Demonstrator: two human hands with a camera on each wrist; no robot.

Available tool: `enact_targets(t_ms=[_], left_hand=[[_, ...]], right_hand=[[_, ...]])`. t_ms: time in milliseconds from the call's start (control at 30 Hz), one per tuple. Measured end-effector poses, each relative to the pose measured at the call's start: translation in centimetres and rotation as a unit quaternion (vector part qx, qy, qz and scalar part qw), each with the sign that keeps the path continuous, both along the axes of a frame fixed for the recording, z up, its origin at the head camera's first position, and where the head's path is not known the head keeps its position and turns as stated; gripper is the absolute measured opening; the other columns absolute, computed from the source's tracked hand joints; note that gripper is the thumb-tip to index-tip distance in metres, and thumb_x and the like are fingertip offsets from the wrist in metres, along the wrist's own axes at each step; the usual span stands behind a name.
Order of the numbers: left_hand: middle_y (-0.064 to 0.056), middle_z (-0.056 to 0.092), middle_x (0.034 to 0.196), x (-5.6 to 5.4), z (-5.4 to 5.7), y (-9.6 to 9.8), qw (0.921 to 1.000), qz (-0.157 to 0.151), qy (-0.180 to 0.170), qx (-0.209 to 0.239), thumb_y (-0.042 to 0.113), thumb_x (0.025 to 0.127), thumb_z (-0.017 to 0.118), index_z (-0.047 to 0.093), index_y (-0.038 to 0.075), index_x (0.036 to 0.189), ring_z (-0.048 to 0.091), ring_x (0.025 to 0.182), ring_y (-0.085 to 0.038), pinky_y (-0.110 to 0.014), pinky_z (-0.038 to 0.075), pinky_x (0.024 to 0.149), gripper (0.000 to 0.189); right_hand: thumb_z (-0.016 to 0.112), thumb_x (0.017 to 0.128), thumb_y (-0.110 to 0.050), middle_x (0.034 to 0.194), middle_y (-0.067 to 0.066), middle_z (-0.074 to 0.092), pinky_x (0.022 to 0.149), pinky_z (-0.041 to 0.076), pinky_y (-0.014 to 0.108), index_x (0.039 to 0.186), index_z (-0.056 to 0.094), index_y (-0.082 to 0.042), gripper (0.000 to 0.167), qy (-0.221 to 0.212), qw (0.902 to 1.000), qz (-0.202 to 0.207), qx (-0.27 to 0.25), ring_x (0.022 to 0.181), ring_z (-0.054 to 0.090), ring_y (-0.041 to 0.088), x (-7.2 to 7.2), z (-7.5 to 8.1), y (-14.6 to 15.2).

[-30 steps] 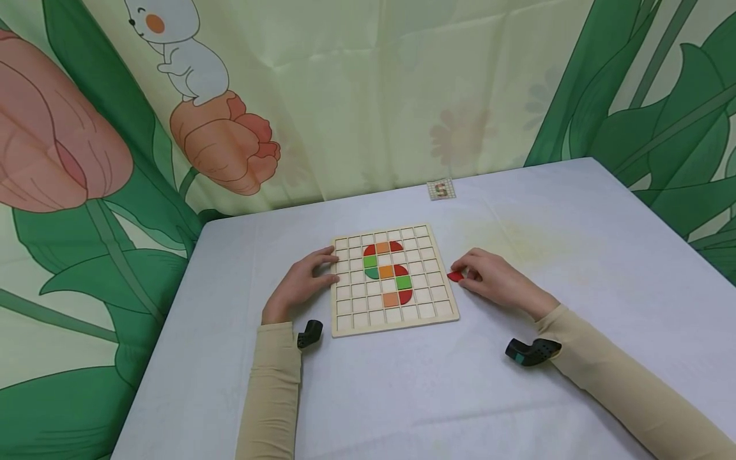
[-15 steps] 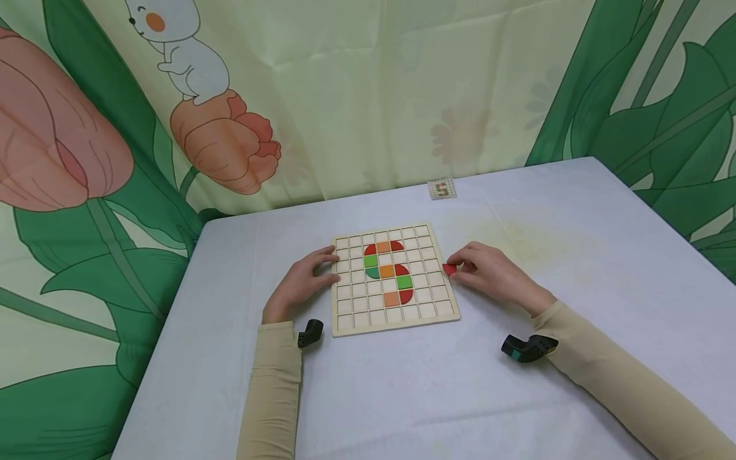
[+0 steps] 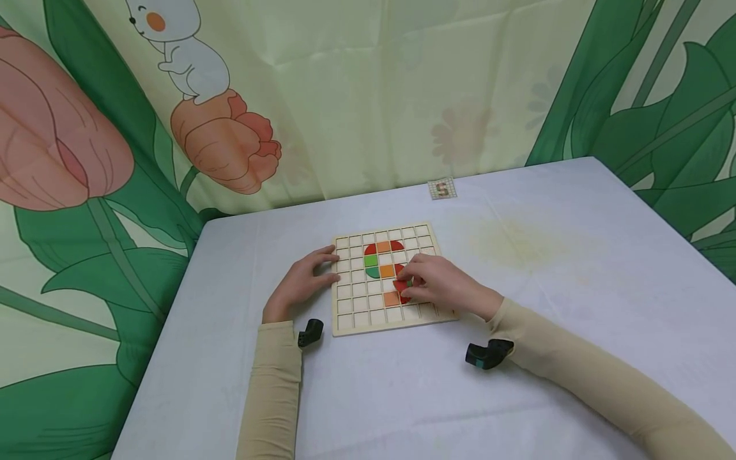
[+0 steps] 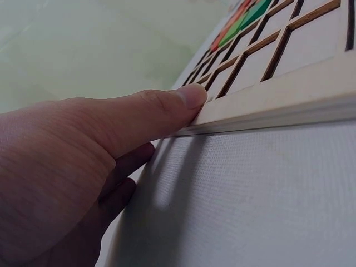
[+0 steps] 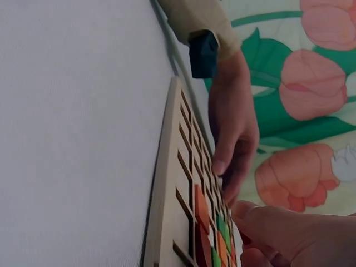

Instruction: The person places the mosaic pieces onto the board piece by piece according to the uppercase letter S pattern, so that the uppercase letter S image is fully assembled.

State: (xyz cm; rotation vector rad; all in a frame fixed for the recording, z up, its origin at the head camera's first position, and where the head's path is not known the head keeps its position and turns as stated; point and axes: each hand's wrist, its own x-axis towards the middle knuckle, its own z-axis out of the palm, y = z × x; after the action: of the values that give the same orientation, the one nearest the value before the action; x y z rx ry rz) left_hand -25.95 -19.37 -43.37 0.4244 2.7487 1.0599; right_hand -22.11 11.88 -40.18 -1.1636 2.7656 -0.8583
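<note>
A square wooden grid board (image 3: 361, 320) lies on the table, with red, orange and green tiles in its cells forming an S shape. Along its left edge, my left hand (image 3: 300, 281) rests with thumb and fingers spread; in the left wrist view the thumb (image 4: 193, 95) touches the rim. Over the board's middle, my right hand (image 3: 445, 283) pinches a red rounded tile (image 3: 399, 287) between thumb and fingertips. That hand covers part of the S's lower right side, including most of a green square. An orange tile (image 3: 391, 299) shows just left of the held one.
A small card (image 3: 442, 188) with an S pattern on a grid lies near the table's back edge. White cloth covers the table (image 3: 368, 396). Behind it hangs a curtain (image 3: 368, 108) printed with flowers and a white animal. Each wrist carries a black camera (image 3: 489, 354).
My right hand has carried the red tile leftward, from beside the board's right edge to above its middle. The left hand has stayed at the left edge.
</note>
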Motion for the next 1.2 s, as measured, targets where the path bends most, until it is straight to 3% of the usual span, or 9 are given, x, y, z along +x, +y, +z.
enact_targets(t_ms=[167, 400, 967, 1200], left_hand=[[-0.001, 0.037, 0.155, 0.0, 0.0, 0.0, 1.0, 0.002, -0.003, -0.003, 0.025, 0.089, 0.073, 0.06, 0.01, 0.133, 0.026, 0.146, -0.023, -0.043, 0.023, 0.118, 0.049], [0.0, 0.036, 0.156, -0.2, -0.1, 0.1, 0.9999, 0.005, -0.008, -0.007, 0.028, 0.089, 0.073, 0.059, 0.011, 0.134, 0.025, 0.146, -0.021, -0.043, 0.023, 0.118, 0.05], [0.0, 0.036, 0.156, -0.2, -0.2, -0.1, 0.9999, 0.005, -0.01, -0.008, 0.027, 0.09, 0.073, 0.059, 0.011, 0.135, 0.025, 0.146, -0.023, -0.044, 0.023, 0.118, 0.05], [-0.001, 0.036, 0.156, -0.2, -0.2, 0.0, 1.0, 0.0, -0.006, -0.008, 0.028, 0.09, 0.073, 0.059, 0.011, 0.135, 0.025, 0.146, -0.023, -0.044, 0.022, 0.118, 0.05]], right_hand=[[0.075, 0.087, -0.019, 0.092, 0.0, 0.063, 0.073, 0.048, 0.027, 0.102, 0.073, -0.008, 0.019, 0.003, 0.9993, 0.032, 0.018, 0.082, 0.055, 0.014, 0.6, -0.5, -2.5], [0.073, 0.087, -0.017, 0.091, -0.001, 0.062, 0.068, 0.049, 0.022, 0.101, 0.073, -0.009, 0.016, 0.024, 0.9988, 0.026, 0.034, 0.079, 0.053, 0.011, 1.2, -1.2, -4.3], [0.07, 0.087, -0.011, 0.09, -0.001, 0.059, 0.067, 0.049, 0.022, 0.099, 0.073, -0.01, 0.013, 0.05, 0.9985, 0.014, 0.017, 0.079, 0.052, 0.012, 1.3, -1.6, -4.7], [0.07, 0.088, -0.011, 0.095, 0.001, 0.06, 0.071, 0.051, 0.024, 0.101, 0.072, -0.009, 0.014, 0.06, 0.998, 0.017, 0.014, 0.083, 0.055, 0.013, 1.2, -1.9, -4.9]])
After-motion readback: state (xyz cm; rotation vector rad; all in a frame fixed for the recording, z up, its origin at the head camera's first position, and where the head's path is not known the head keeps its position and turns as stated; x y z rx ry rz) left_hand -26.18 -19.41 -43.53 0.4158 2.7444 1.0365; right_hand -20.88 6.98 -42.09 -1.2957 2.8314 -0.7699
